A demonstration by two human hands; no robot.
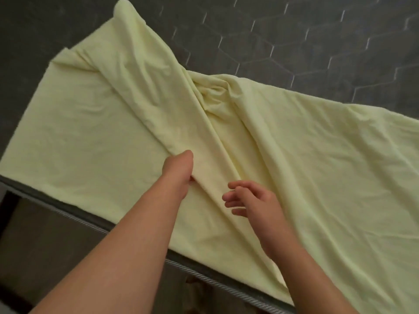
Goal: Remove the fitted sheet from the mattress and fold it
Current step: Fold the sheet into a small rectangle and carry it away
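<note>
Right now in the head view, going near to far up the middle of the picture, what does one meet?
Mattress edge → right hand hovering with loose fingers → left hand gripping a fold → bunched yellow fitted sheet → dark hexagon-tiled surface.
</note>
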